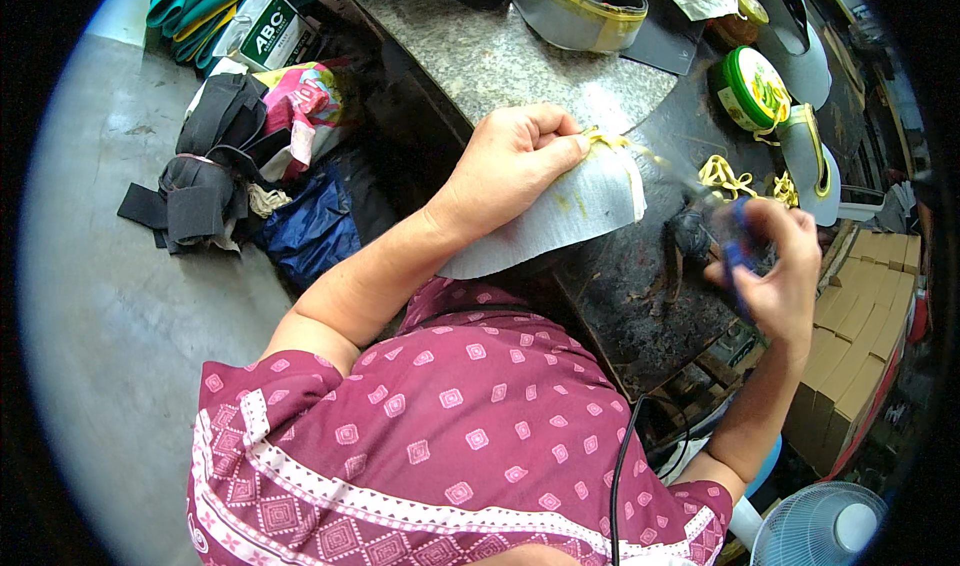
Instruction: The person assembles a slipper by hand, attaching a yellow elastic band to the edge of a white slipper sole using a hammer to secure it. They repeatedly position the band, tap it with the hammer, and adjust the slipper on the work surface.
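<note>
The left hand (515,156) pinned a grey fabric piece (560,216) on the worktop (500,56), fingers closed on its yellow-glued edge. The right hand (775,266) gripped a blue-handled brush (738,251), blurred. Judgement: firm pinning and thin, even strokes would serve best.

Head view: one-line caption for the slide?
Left hand pins a grey fabric piece with yellow edging on a dark worktable; right hand grips a blue-handled tool beside it.
</note>
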Tool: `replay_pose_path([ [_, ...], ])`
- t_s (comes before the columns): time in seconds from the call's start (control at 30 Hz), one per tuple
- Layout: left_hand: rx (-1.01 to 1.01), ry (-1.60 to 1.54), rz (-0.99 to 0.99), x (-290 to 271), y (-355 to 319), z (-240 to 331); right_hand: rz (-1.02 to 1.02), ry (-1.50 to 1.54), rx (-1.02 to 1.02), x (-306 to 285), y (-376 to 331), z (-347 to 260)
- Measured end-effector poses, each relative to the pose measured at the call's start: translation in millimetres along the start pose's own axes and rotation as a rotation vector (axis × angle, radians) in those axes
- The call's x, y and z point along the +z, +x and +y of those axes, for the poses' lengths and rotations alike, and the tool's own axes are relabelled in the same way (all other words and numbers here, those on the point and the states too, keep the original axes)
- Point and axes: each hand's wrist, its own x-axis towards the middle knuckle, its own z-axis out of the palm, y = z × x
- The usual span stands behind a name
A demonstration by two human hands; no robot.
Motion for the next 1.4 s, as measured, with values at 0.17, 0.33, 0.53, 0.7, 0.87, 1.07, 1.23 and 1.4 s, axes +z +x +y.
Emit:
replay_pose_path([
  [0.17,-0.027,-0.043,-0.052,-2,0,1,-0.1,-0.087,0.077,-4,-3,-30],
  [0.33,-0.086,-0.128,-0.123,2,0,2,-0.139,-0.123,0.14,-4,-3,-28],
  [0.53,-0.132,-0.285,-0.098,7,-1,4,-0.13,-0.073,0.103,3,-7,-25],
  [0.7,-0.119,-0.306,-0.093,6,-1,4,-0.187,-0.076,0.167,-6,-10,-22],
  [0.87,-0.136,-0.307,-0.138,6,-2,5,-0.217,-0.045,0.157,-11,-13,-19],
  [1.07,-0.144,-0.318,-0.21,4,-2,5,-0.192,-0.065,0.187,-6,-16,-18],
  [1.23,-0.14,-0.332,-0.244,5,-3,4,-0.175,0.006,0.157,1,-17,-21],
  [1.4,-0.142,-0.37,-0.24,7,-3,3,-0.148,-0.093,0.16,7,-24,-25],
])
